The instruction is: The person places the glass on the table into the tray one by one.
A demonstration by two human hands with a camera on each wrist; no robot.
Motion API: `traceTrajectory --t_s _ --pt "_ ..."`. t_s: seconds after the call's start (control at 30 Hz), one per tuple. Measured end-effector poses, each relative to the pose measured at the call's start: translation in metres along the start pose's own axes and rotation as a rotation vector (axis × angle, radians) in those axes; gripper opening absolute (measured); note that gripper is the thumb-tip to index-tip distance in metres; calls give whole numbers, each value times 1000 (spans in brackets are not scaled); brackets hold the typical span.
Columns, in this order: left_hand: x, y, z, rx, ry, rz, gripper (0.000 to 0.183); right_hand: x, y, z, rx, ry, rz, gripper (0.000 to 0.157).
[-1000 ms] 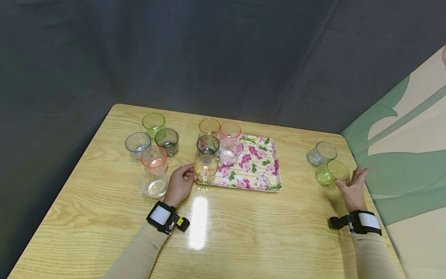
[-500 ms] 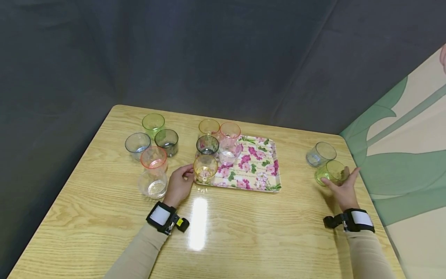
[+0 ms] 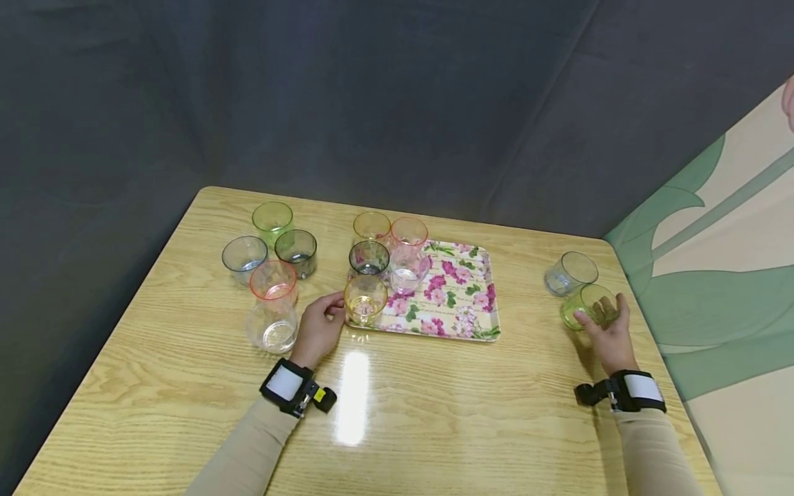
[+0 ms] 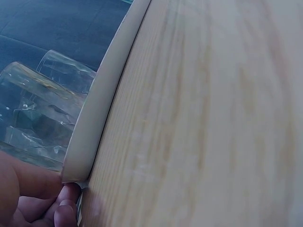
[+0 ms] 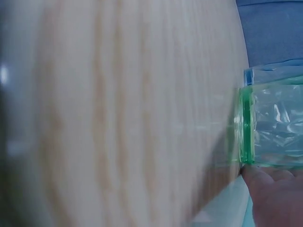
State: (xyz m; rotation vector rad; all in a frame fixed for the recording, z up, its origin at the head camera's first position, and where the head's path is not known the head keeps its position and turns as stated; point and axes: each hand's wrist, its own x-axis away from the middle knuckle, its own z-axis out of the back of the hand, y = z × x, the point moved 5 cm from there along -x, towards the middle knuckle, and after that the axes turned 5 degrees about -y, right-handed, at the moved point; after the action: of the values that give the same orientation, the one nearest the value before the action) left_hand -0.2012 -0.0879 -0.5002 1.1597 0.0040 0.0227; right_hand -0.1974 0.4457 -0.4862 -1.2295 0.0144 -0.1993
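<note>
My left hand (image 3: 319, 332) pinches the near left corner of a flower-patterned tray (image 3: 477, 318). In the left wrist view, the thumb lies over the pale tray rim (image 4: 97, 111) with fingers beneath. A yellow glass (image 3: 366, 313) stands on the tray beside that hand. Far to the right, my right hand (image 3: 611, 348) holds a green glass (image 3: 572, 315), its thumb at the near side and fingers at the far right side. The green glass (image 5: 274, 125) looks upright on the table in the right wrist view. A pale blue-grey glass (image 3: 563, 275) stands just behind it.
The tray also bears a dark grey glass (image 3: 369, 259), an amber-rimmed glass (image 3: 372, 226) and pink-rimmed glassware (image 3: 409, 238). Left of it stand green (image 3: 273, 219), blue-grey (image 3: 245, 255), dark (image 3: 298, 251), red-rimmed (image 3: 273, 281) and clear (image 3: 273, 332) glasses. A curtain (image 3: 384, 110) hangs behind the table.
My right hand has moved slightly left and closed round the green glass, its fingers now against the glass's far right side. The left hand and the tray have stayed put.
</note>
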Motion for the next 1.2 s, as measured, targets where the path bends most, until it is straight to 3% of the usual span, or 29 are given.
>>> traceTrajectory --t_s 0.33,0.5,0.87,1.13,1.2 --pt "0 -2 0 -1 -3 11 31 1 -3 -1 -112 69 109 74" --pt "0 -4 0 2 -6 27 31 2 -3 1 -74 80 103 71" --pt "-1 -3 -1 2 9 -2 31 15 -24 3 135 -4 149 69" --pt "-2 -3 -1 -4 9 3 31 30 -58 -18 -26 -80 324 65" --pt "-2 -3 -1 -5 7 5 31 32 -67 -27 -12 -104 371 64"
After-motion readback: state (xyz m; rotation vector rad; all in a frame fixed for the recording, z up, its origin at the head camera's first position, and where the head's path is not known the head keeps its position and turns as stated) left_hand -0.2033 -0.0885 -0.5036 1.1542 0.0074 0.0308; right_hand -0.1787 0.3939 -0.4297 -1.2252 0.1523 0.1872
